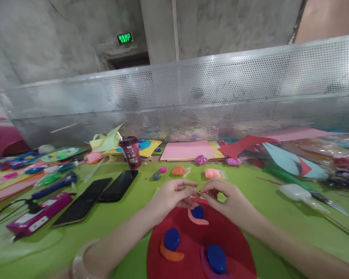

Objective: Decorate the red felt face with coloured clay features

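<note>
A round red paper disc [235, 248] lies on the green table [119, 217] in front of me. On it sit three blue clay blobs [172, 238], each edged by a pink, orange or purple crescent. Above the disc's far edge my left hand [171, 195] and my right hand [225, 195] meet. Both have fingers curled and pinched together on a thin stick [193, 189] held between them. A pale bangle [81, 257] circles my left wrist.
Two black phones [84, 201] [118, 185] and a magenta power bank [36, 217] lie at left. A dark red cup [131, 152], clay lumps [178, 170], coloured paper sheets [189, 150] and a glue bottle [293, 192] sit further back. A perforated metal screen [221, 97] closes off the far edge.
</note>
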The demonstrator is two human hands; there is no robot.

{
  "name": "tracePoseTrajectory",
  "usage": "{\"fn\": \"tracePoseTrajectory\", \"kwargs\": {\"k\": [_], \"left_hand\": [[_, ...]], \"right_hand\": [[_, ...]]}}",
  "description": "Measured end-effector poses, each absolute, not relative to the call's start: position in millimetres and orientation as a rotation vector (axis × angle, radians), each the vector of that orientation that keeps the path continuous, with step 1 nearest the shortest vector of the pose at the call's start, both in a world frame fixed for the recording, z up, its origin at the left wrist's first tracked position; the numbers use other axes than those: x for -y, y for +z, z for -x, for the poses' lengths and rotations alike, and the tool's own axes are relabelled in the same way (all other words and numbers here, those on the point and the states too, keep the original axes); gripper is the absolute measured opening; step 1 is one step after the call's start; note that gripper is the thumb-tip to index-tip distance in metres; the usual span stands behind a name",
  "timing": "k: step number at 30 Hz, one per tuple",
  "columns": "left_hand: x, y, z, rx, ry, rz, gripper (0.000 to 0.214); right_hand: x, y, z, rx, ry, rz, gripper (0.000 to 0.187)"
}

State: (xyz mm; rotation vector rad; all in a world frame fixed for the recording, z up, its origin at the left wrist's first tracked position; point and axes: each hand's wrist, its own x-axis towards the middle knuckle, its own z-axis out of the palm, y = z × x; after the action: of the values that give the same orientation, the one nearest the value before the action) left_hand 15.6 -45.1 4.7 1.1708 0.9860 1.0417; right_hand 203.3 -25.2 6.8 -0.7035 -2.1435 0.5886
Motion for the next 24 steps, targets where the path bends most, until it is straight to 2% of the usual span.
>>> {"fn": "tracePoseTrajectory", "kwargs": {"k": [6, 15, 24], "left_hand": [[45, 7, -18, -0.903, 1.131, -1.073, 0.014], [44, 5, -15, -0.891, 1.119, -1.118, 0.027], [43, 7, -12, -0.966, 1.125, -1.162, 0.02]], "right_hand": [[23, 10, -205, 2.17, 0.597, 0.742, 0.013], [21, 19, -211, 2.275, 0.692, 0.744, 0.011], [30, 16, -209, 2.464, 0.898, 0.657, 0.007]]}}
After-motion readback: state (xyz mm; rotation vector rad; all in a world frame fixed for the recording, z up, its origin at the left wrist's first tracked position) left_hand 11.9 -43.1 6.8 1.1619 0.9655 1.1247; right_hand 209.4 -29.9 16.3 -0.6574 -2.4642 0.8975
